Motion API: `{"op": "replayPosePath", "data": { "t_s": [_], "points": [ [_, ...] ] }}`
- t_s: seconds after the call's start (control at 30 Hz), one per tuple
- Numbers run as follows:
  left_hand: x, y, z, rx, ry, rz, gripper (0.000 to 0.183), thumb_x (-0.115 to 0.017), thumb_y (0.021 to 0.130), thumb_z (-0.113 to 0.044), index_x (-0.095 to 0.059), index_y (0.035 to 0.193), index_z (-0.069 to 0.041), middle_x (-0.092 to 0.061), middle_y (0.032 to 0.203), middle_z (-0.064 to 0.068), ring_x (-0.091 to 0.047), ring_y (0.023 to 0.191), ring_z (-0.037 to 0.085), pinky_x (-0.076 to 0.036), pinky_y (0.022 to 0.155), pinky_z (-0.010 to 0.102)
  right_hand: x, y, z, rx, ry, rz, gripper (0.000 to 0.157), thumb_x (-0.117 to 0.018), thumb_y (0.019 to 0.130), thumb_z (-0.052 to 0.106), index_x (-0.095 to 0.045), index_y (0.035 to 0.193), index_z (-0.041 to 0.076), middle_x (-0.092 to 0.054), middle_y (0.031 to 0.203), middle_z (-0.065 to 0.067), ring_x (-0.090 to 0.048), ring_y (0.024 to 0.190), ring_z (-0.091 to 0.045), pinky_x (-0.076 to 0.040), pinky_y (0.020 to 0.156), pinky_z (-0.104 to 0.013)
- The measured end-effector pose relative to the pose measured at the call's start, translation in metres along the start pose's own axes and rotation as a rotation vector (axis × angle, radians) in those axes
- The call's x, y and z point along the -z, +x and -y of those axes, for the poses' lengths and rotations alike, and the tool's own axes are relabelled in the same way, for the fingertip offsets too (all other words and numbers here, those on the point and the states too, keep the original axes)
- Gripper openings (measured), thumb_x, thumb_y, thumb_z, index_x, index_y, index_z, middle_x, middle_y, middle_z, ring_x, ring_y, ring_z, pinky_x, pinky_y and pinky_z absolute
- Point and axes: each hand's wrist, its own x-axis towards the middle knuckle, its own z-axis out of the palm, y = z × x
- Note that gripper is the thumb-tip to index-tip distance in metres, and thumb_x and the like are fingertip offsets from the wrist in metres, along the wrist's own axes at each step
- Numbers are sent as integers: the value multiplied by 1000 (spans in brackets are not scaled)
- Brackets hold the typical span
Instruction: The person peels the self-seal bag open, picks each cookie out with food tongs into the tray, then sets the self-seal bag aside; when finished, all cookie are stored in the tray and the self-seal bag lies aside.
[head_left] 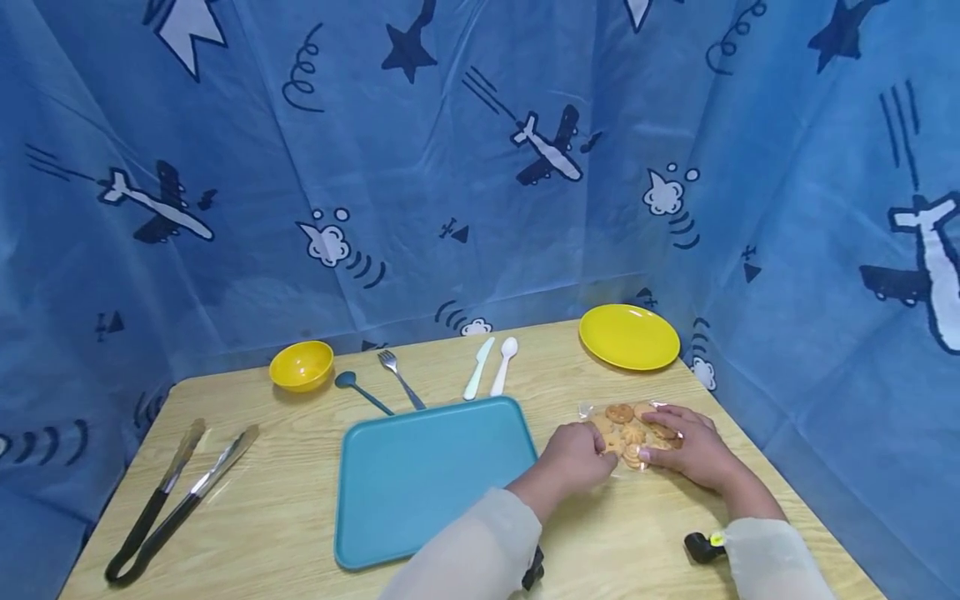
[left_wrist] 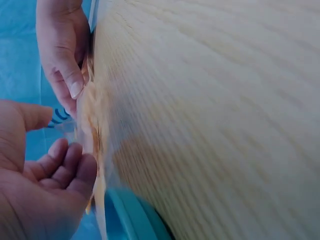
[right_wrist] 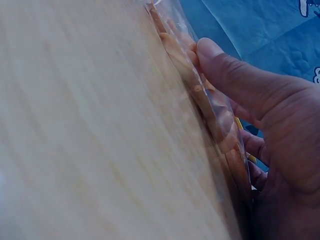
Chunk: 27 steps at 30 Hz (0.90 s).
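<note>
- Showing in the head view is a worktop (head_left: pixel 285 492) with pale, streaky wood grain, backed by creased blue fabric (head_left: pixel 420 167) printed with planes and stars.
- On it are a smooth teal tray (head_left: pixel 435 475) with rounded corners, a glossy yellow bowl (head_left: pixel 302 367), an oval-looking yellow plate (head_left: pixel 630 337) and metal tongs (head_left: pixel 175 527) with black handles.
- Beyond the tray's far edge lie a dark round-headed spoon (head_left: pixel 347 380), a fork (head_left: pixel 406 386), a pale green knife (head_left: pixel 478 368) and a white spoon (head_left: pixel 504 367).
- Right of the tray, the biscuit packet (head_left: pixel 633 433) lies flat on the worktop: clear, shiny film over golden biscuits, some ridged like flowers, one browner and ring-like.
- The left hand (head_left: pixel 580 457) is at its near left side; the right hand (head_left: pixel 693 446) spans its right end.
- From the left wrist, that hand's grip is loose, thumb well apart from softly curled fingers, nothing between them; the packet shows edge-on, thin and crinkled.
- From the right wrist, the grip is partly closed, thumb pressing the packet's film, fingers bent at its far side; biscuits bulge unevenly inside.
</note>
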Motion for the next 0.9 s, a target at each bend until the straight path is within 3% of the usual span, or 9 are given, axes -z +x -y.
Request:
{"op": "replayPosePath", "data": {
  "t_s": [0.2, 0.37, 0.57, 0.9],
  "points": [
    [-6, 7, 0, 30, 141, -44, 29, -71, 94, -41, -65, 90, -13, -59, 84, -4, -55, 78, 12, -48, 71, 27, -13, -3, 5, -10, 32, -6, 81, -80, 81, 59, -57, 145, 14, -35, 159, -21, -19, 146, -53, -18, 111, -76],
    [-6, 6, 3, 72, 148, -36, 29, -68, 96, -36, -61, 77, -16, -54, 78, -4, -51, 71, 12, -44, 65, 27, -21, -4, 9, -41, 42, 7, 82, -80, 80, 60, -57, 146, 16, -33, 160, -21, -18, 146, -53, -17, 111, -77],
    [-1, 9, 7, 44, 154, -41, 36, -63, 97, -23, -54, 62, -19, -51, 65, -3, -49, 61, 13, -40, 55, 27, -18, -1, 12, -36, 25, -1, 81, -79, 80, 60, -57, 145, 18, -34, 160, -20, -19, 146, -52, -19, 111, -76],
    [-1, 12, 9, 129, -19, -31, 45, -56, 97, -17, -43, 54, -17, -37, 50, -3, -38, 43, 14, -33, 41, 27, -1, -1, 6, -14, -25, 0, 86, -79, 81, 61, -54, 148, 15, -35, 159, -21, -20, 145, -54, -19, 110, -76]
  ]
}}
